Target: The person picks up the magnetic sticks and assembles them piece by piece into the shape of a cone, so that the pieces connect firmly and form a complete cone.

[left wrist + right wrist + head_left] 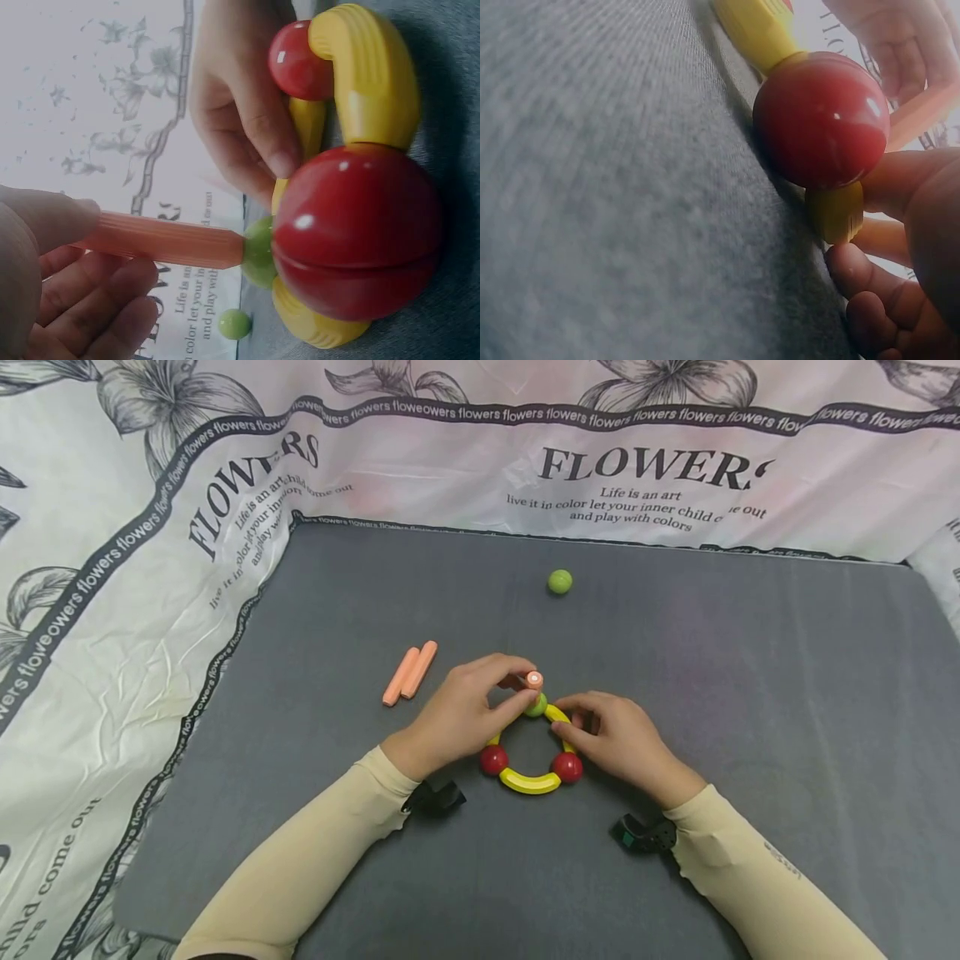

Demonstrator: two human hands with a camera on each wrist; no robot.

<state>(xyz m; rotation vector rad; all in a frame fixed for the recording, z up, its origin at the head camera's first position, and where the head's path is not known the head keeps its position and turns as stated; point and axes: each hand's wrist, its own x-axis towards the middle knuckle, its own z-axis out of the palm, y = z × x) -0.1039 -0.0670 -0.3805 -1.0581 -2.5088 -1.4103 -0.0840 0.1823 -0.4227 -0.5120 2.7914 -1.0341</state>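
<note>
Assembly, state judged from the layout: a ring of three curved yellow plastic segments [529, 782] joined by two glossy red balls [567, 767] and one green ball [536, 706] lies closed on the grey felt worktop [750, 693]. An orange ribbed plastic rod [161, 240] stands end-on against that green ball, while two more orange rods [409, 672] and a loose green ball [559, 582] lie unused, well apart.

Grips: the left hand [457, 714] pinches the standing rod between thumb and fingertips; the right hand [618, 739] has curled fingers holding the ring's right-hand yellow segment.
</note>
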